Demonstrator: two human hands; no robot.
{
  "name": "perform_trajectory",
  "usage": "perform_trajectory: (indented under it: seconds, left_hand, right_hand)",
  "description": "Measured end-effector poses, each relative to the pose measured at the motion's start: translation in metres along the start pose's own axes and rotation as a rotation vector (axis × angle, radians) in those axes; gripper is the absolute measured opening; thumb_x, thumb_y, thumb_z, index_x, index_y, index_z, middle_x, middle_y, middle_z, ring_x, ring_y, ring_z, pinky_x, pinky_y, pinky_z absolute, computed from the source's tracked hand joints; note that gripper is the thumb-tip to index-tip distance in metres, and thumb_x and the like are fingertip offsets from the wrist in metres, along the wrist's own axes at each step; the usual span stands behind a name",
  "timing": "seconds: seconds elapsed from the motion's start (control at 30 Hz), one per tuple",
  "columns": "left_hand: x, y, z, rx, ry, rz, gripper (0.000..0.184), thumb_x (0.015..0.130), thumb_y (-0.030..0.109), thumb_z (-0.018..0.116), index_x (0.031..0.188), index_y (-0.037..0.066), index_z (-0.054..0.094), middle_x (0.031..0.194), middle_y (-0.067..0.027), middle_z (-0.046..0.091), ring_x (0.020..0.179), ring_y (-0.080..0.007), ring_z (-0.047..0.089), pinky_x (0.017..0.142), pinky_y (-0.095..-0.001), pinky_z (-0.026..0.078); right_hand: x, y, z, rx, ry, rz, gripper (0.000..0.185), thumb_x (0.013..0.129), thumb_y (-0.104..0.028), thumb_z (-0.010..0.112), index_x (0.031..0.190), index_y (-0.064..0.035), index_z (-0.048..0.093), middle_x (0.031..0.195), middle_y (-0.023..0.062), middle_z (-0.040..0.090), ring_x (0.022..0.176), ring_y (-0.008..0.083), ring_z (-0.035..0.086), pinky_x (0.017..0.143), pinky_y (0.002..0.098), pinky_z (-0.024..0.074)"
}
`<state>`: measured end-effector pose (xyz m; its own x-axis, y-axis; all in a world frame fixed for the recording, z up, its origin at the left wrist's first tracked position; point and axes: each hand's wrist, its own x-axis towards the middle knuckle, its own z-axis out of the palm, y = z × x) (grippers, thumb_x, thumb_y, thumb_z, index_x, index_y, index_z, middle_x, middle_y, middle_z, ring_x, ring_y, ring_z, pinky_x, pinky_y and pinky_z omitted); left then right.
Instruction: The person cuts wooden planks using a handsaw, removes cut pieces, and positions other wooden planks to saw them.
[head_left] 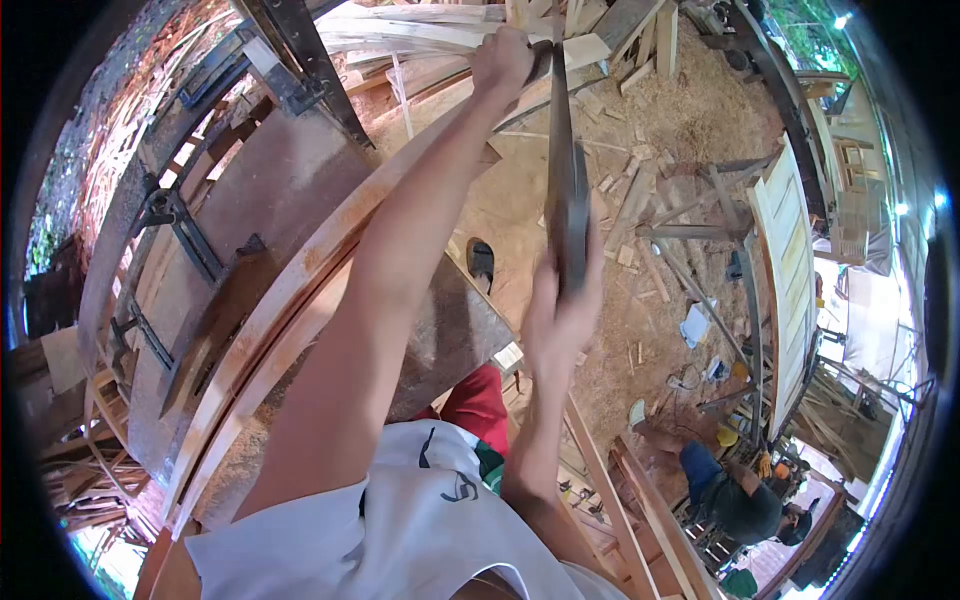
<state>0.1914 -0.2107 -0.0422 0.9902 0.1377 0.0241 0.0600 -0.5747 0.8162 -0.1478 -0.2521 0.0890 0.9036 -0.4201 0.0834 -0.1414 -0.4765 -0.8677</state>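
Observation:
My left hand (503, 62) is stretched far forward, its fingers closed round a dark part at the far end of a long dark tool (562, 130). The tool looks like a plane or a saw, blurred by motion. Nearer to me, my right hand (562, 300) grips the tool's near end. Left of the tool, long curved wooden boards (300, 262) run under my left forearm, across a brown work surface (275, 165).
Wood scraps and sawdust cover the ground (640, 310). A panelled door (785, 270) leans on a frame at the right. Another person (735, 500) is low down at the lower right. Stacked planks (420, 35) lie at the top.

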Motion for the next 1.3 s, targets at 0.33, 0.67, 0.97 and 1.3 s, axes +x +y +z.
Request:
perform_trajectory:
  seconds: [0.33, 0.67, 0.97, 1.3]
  left_hand:
    - [-0.031, -0.056, -0.043, -0.1, -0.361, 0.391, 0.077, 0.078, 0.048, 0.082, 0.134, 0.003, 0.055, 0.126, -0.0252, 0.067, 0.12, -0.0423, 0.064, 0.1, -0.0502, 0.051]
    - [-0.131, -0.021, -0.129, 0.508, -0.454, 0.165, 0.113, 0.069, 0.063, 0.084, 0.147, -0.003, 0.036, 0.129, -0.027, 0.065, 0.118, -0.0458, 0.064, 0.103, -0.0522, 0.05]
    - [-0.13, -0.029, -0.125, 0.486, -0.47, 0.205, 0.106, 0.068, 0.068, 0.08, 0.135, -0.006, 0.044, 0.111, -0.0259, 0.071, 0.105, -0.043, 0.07, 0.092, -0.0511, 0.055]
    - [-0.127, -0.057, -0.113, 0.506, -0.321, 0.276, 0.067, 0.093, 0.056, 0.063, 0.124, -0.003, 0.053, 0.091, -0.0278, 0.072, 0.091, -0.0445, 0.072, 0.081, -0.0545, 0.056]
  right_hand:
    - [0.098, 0.007, 0.02, 0.007, 0.015, -0.118, 0.049, 0.099, -0.015, 0.059, 0.142, 0.0055, 0.05, 0.093, 0.0141, 0.069, 0.082, 0.0168, 0.063, 0.076, 0.0325, 0.0514]
    - [0.063, 0.001, 0.02, -0.002, -0.009, -0.035, 0.048, 0.098, -0.01, 0.058, 0.143, 0.0042, 0.049, 0.092, 0.0137, 0.065, 0.08, 0.0167, 0.061, 0.075, 0.0324, 0.0514]
    - [-0.088, 0.013, -0.026, -0.088, 0.019, -0.024, 0.064, 0.091, 0.004, 0.055, 0.153, 0.0031, 0.038, 0.131, 0.0237, 0.065, 0.119, 0.0295, 0.067, 0.102, 0.037, 0.0488]
    - [0.108, 0.017, 0.04, -0.009, -0.026, -0.147, 0.056, 0.096, -0.012, 0.059, 0.149, -0.0009, 0.044, 0.11, 0.0192, 0.065, 0.087, 0.0265, 0.062, 0.082, 0.0376, 0.0508]
